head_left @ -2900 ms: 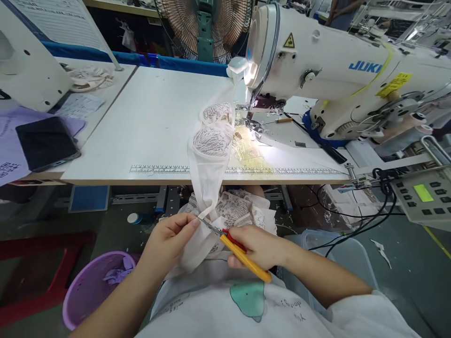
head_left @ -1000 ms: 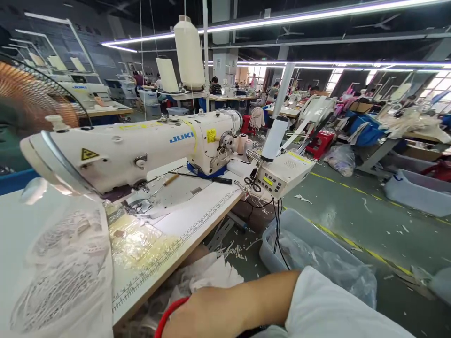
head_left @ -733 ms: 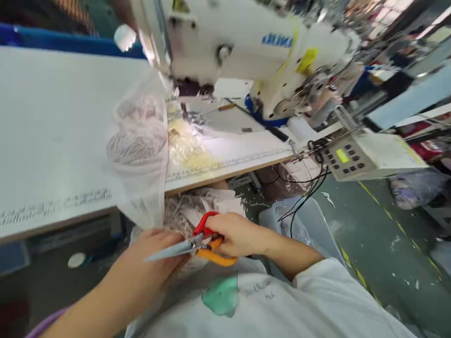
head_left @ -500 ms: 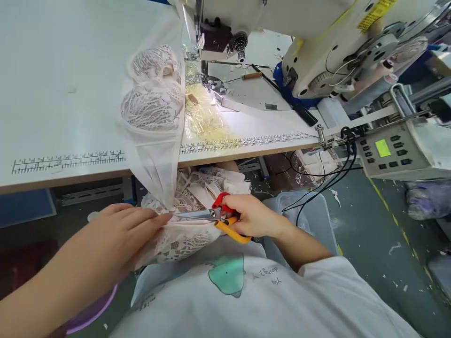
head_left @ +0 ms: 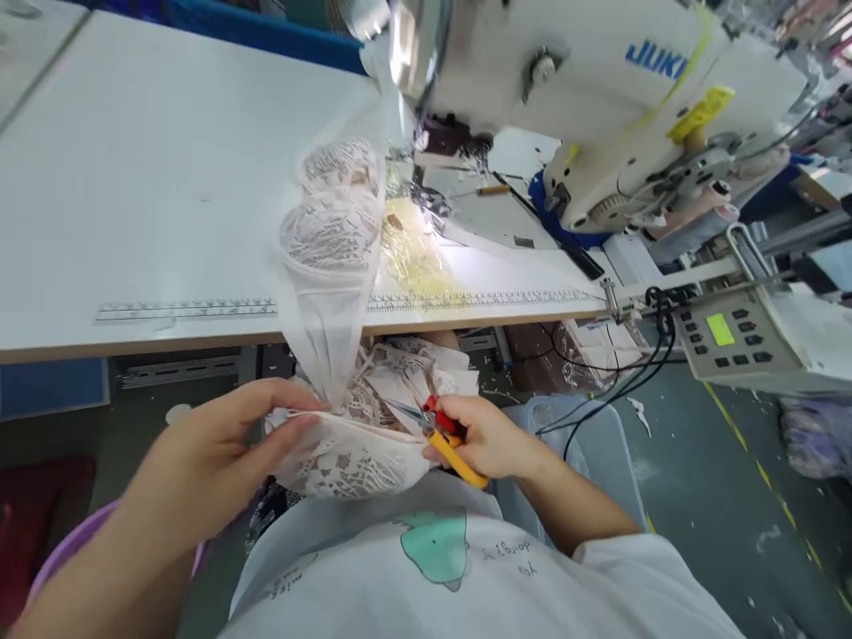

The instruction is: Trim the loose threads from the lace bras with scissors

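Note:
A white lace bra (head_left: pixel 356 457) lies across my lap, its cup facing up. Thumb and fingers of my left hand (head_left: pixel 223 457) pinch the left end of its upper edge. My right hand (head_left: pixel 489 437) grips scissors (head_left: pixel 458 459) with red and orange handles, the blades pointing left above the cup's edge. Fingers of this hand also touch the bra's right end. From the pinched end a sheer white band runs up over the table edge to more lace cups (head_left: pixel 329 231) on the tabletop. More lace pieces (head_left: pixel 373 390) are bunched under the table edge.
A sewing machine (head_left: pixel 586 80) stands on the white table (head_left: pixel 166 222), which has a printed ruler along its front edge. A control box (head_left: pixel 738 324) with dangling black cables is at the right. Below are a clear plastic bin (head_left: pixel 616 453) and a purple basin (head_left: pixel 73 550).
My left hand has gone from lying flat over the fabric to pinching its edge. The scissors have drawn back right, away from my left fingers, and tilted. The camera view has shifted.

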Action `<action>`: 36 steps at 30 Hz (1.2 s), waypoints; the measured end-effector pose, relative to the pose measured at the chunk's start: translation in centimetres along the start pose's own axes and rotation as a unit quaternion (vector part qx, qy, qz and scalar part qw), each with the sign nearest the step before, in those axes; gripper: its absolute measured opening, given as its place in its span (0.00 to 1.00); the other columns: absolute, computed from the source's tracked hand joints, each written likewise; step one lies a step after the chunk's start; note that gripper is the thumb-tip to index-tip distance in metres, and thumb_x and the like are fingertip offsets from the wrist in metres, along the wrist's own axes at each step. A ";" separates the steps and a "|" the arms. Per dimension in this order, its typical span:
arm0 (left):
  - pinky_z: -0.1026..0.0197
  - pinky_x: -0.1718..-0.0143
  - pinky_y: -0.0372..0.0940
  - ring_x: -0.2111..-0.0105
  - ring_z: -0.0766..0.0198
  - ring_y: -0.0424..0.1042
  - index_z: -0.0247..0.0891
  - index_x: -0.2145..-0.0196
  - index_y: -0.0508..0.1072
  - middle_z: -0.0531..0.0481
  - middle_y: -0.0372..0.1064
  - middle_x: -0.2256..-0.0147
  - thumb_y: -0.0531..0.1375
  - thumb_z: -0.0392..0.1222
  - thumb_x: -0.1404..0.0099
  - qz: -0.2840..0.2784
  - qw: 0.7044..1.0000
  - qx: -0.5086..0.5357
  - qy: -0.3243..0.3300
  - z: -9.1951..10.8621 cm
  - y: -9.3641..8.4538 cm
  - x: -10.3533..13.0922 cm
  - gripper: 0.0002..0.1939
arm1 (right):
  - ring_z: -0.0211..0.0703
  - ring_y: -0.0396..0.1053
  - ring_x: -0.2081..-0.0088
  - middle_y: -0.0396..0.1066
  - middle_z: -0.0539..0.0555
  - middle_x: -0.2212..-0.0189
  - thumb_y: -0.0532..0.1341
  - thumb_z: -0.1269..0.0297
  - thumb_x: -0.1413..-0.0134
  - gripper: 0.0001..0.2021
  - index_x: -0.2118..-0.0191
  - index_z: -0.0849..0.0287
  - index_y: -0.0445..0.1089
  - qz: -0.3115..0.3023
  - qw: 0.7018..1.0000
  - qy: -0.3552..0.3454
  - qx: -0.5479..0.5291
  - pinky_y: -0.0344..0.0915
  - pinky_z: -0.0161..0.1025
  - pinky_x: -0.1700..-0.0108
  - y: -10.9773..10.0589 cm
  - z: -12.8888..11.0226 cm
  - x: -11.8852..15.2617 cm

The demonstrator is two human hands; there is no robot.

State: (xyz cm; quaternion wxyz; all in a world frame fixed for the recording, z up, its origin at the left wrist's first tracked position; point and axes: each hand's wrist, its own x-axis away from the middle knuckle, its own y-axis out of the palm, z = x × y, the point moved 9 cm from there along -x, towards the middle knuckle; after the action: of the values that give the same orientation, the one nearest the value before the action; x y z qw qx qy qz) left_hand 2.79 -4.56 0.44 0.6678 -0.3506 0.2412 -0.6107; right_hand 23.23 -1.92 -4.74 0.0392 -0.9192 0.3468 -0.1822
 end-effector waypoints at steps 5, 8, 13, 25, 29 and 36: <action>0.68 0.71 0.65 0.70 0.67 0.71 0.42 0.60 0.65 0.54 0.70 0.69 0.54 0.46 0.41 0.046 0.986 0.154 0.040 2.7 1.0 0.3 0.11 | 0.30 0.49 0.78 0.52 0.43 0.81 0.64 0.61 0.61 0.14 0.77 0.60 0.57 -0.014 0.998 0.041 0.044 0.49 0.29 0.78 0.0 1.5 0.7; 0.69 0.74 0.64 0.75 0.69 0.69 0.43 0.50 0.57 0.55 0.67 0.71 0.52 0.41 0.38 0.056 0.969 0.201 0.129 4.7 2.0 0.3 0.18 | 0.31 0.50 0.77 0.53 0.45 0.80 0.66 0.60 0.62 0.15 0.77 0.60 0.59 0.022 0.997 0.018 0.066 0.52 0.30 0.76 -1.5 0.0 0.5; 0.68 0.71 0.65 0.74 0.69 0.68 0.44 0.43 0.49 0.56 0.66 0.71 0.51 0.38 0.37 0.020 0.957 0.205 0.206 7.0 3.6 0.5 0.25 | 0.33 0.58 0.76 0.64 0.51 0.72 0.64 0.60 0.56 0.13 0.66 0.61 0.65 0.102 0.990 -0.096 -0.005 0.59 0.34 0.72 -3.4 -5.0 -0.4; 0.68 0.76 0.63 0.74 0.67 0.69 0.42 0.45 0.52 0.55 0.68 0.71 0.52 0.40 0.37 0.052 0.960 0.168 0.217 7.3 3.5 0.5 0.23 | 0.33 0.57 0.75 0.61 0.48 0.75 0.66 0.56 0.60 0.16 0.70 0.59 0.62 0.099 0.987 -0.126 -0.018 0.58 0.33 0.73 -2.3 -8.2 -2.8; 0.60 0.74 0.62 0.73 0.60 0.68 0.38 0.60 0.66 0.52 0.68 0.74 0.54 0.48 0.41 0.095 0.977 0.086 0.168 6.7 3.4 0.5 0.14 | 0.33 0.57 0.76 0.60 0.47 0.76 0.64 0.59 0.58 0.13 0.69 0.58 0.60 0.165 0.976 -0.128 -0.055 0.59 0.33 0.73 -2.5 -7.8 -2.2; 0.67 0.85 0.48 0.85 0.71 0.52 0.39 0.75 0.68 0.58 0.58 0.82 0.54 0.50 0.43 -0.124 0.930 0.345 0.005 6.0 6.3 -0.5 0.13 | 0.34 0.60 0.74 0.61 0.48 0.75 0.64 0.56 0.58 0.15 0.69 0.57 0.59 0.166 0.975 -0.128 -0.070 0.60 0.34 0.72 -1.9 -7.7 -2.2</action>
State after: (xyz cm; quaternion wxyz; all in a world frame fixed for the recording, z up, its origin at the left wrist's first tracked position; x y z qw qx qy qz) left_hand 11.29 -2.99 -0.60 0.6651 -0.1227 -0.0266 -0.7362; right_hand 20.08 1.40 2.15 0.0486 -0.8650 0.4985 -0.0292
